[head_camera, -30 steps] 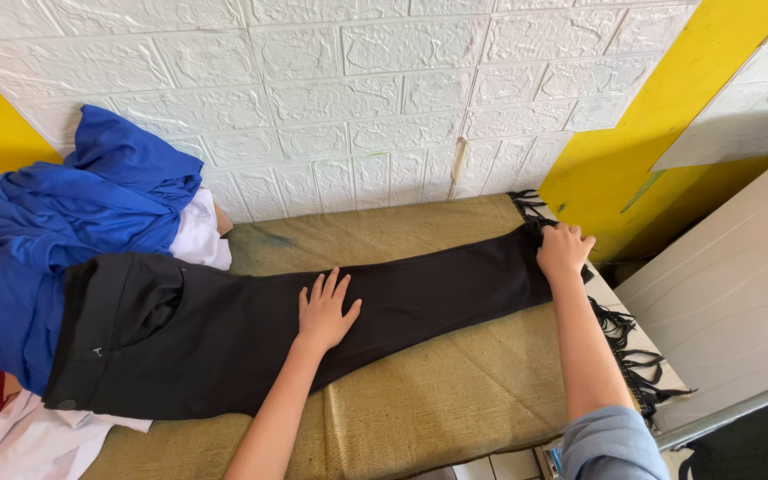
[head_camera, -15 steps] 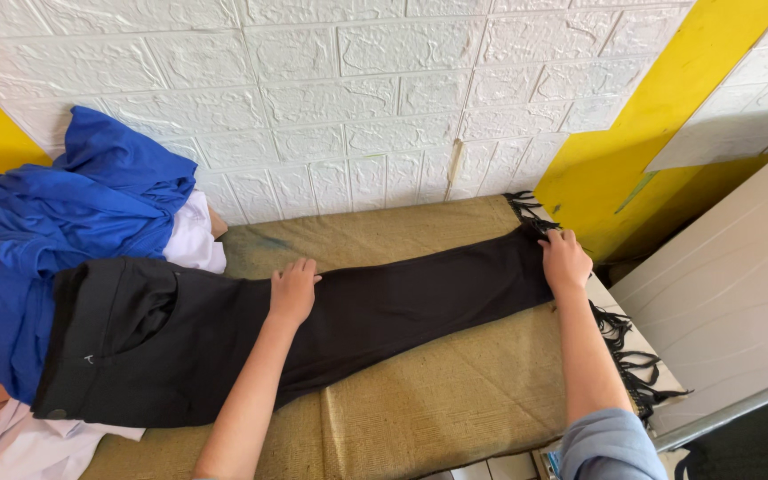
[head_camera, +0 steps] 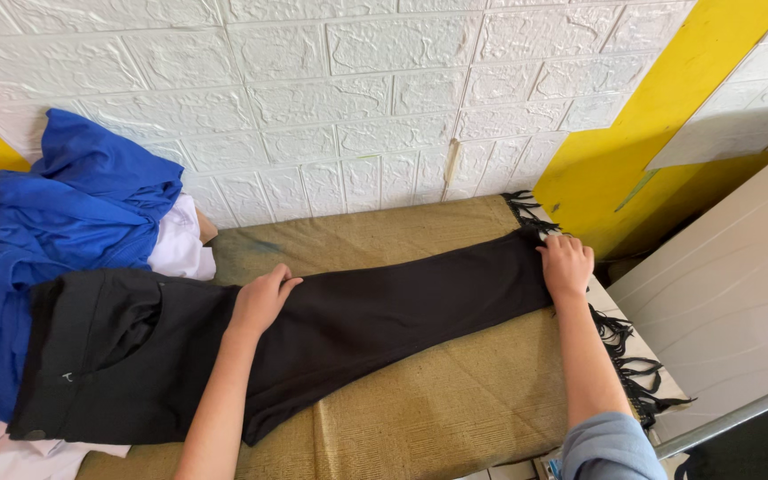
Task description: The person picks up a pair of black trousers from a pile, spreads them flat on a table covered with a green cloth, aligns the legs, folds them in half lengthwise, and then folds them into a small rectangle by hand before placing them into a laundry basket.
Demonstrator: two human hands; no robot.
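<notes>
The black trousers lie flat along the desk, soft, light and limp; best gripped at waistband or hem. The left hand presses the thigh, the right hand the hem, both flat, holding nothing. Blue cloth lies far left.

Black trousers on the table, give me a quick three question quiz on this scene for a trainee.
1. True or false: the black trousers lie flat on the tan cloth.
2. Which hand rests at the hem end? A left hand, B right hand.
3. What colour is the garment heap by the waistband?

Key: 1 true. 2 B. 3 blue.
</notes>
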